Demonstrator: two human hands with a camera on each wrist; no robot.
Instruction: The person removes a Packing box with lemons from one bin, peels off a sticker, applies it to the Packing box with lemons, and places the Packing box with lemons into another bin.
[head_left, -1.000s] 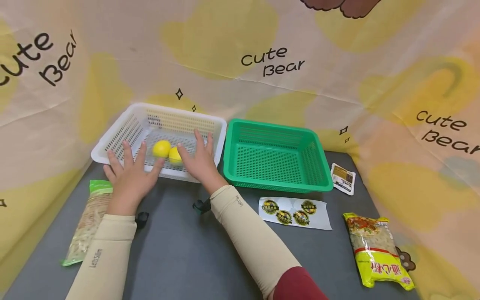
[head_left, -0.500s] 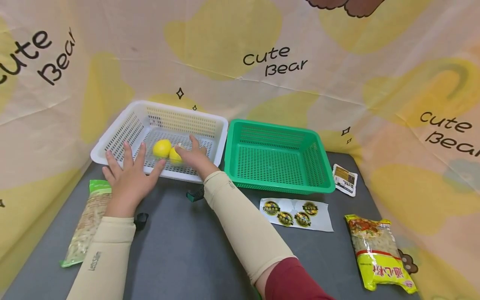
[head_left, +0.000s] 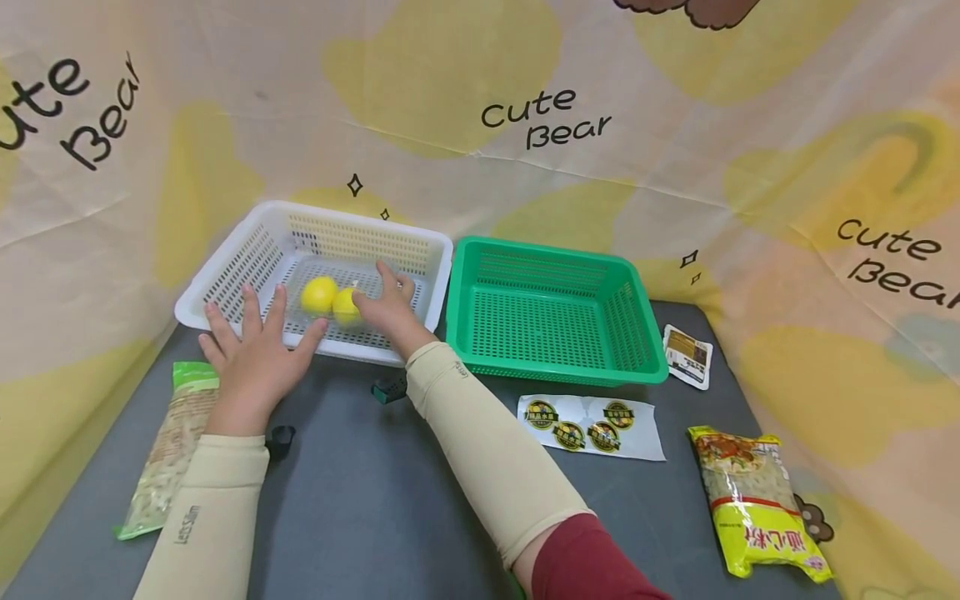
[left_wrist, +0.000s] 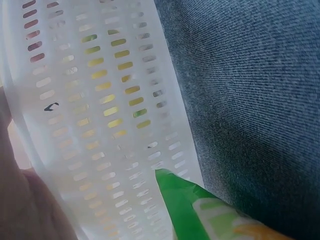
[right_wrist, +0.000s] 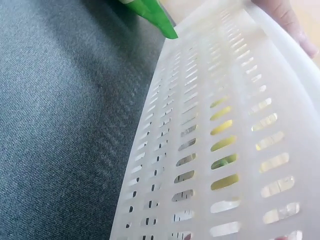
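Nearest, beige sleeves [head_left: 206,517] covered both forearms above a grey table [head_left: 360,500]. A yellow bag [head_left: 757,504] lay off to the right, and a green-ended bag [head_left: 172,446] lay on the left, partly hidden by the left forearm. A sticker sheet [head_left: 591,427] lay flat in front of the green basket [head_left: 555,246].

Farther on, the left hand [head_left: 258,362] was spread, its fingers reaching over the near rim of the white basket [head_left: 337,227] and holding nothing that could be seen. The right hand [head_left: 390,312] reached over the same rim, its thumb close to one of two lemons [head_left: 343,308]; its fingers were partly hidden, so whether it gripped anything could not be told.

The lemons sat side by side on the white basket's floor. Something clear seemed to lie around them, too faint to make out. They looked firm, fairly light and smooth, so apt to roll; the best hold would be thumb and fingers round the widest part, squeezing mildly. The white basket looked light and thin-walled, likely to flex, with its rim at the short ends the surest hold.

The green basket stood just beside it, then a sachet [head_left: 686,357]; a printed cloth [head_left: 450,75] hung behind.
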